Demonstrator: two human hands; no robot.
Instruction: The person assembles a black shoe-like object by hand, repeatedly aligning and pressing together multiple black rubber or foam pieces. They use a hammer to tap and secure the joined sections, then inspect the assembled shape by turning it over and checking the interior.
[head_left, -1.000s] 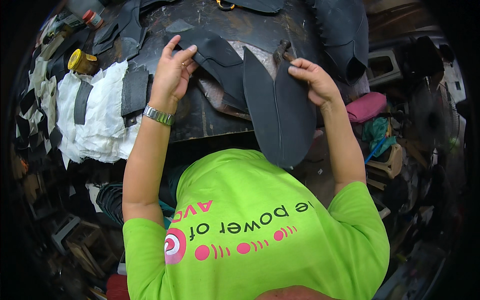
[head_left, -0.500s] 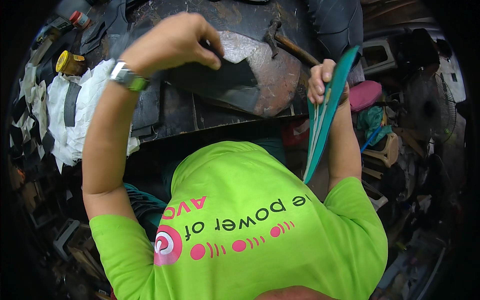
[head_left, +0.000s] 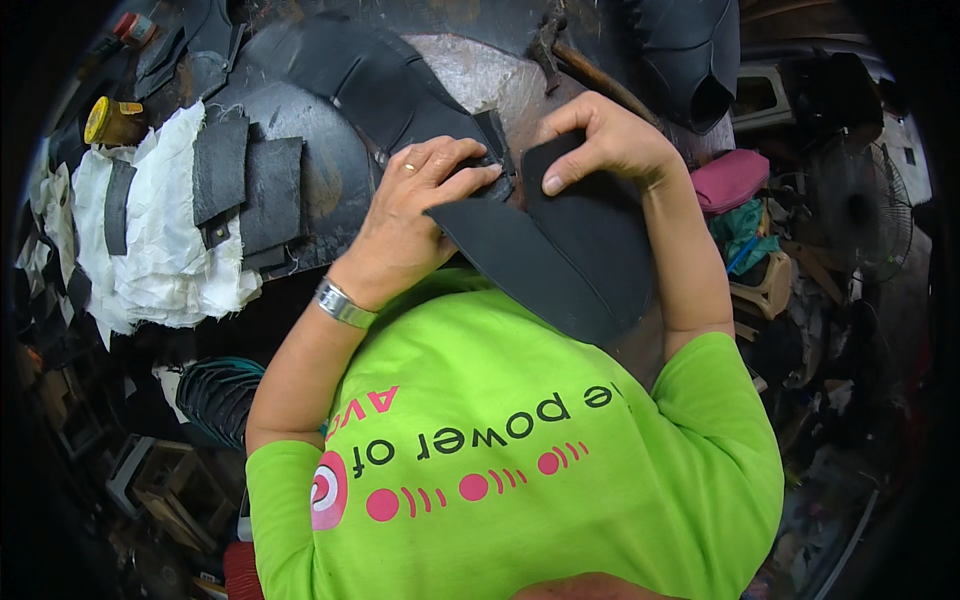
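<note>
My right hand (head_left: 605,145) grips the upper end of a black shoe-upper piece (head_left: 600,245), thumb on top and fingers behind. This piece spreads into two rounded flaps, one angled toward my left, in front of my chest. My left hand (head_left: 425,190) has its fingers bent and pressed together on a small dark strip (head_left: 490,130) at the bench, beside the flaps; its thumb is hidden. Beyond the left hand, a larger black seamed piece (head_left: 375,90) lies on the bench, its far end blurred.
A hammer (head_left: 595,75) lies at the far side, near a black boot-shaped piece (head_left: 690,60). To the left are white cloth (head_left: 165,240), black rectangular pieces (head_left: 272,190) and a yellow-lidded jar (head_left: 112,120). A pink item (head_left: 730,180) and a fan (head_left: 865,210) stand right.
My left hand has come down and right to the dark strip. My right hand has moved left, and its piece turned from teal side to black side. The seamed piece now lies farther back.
</note>
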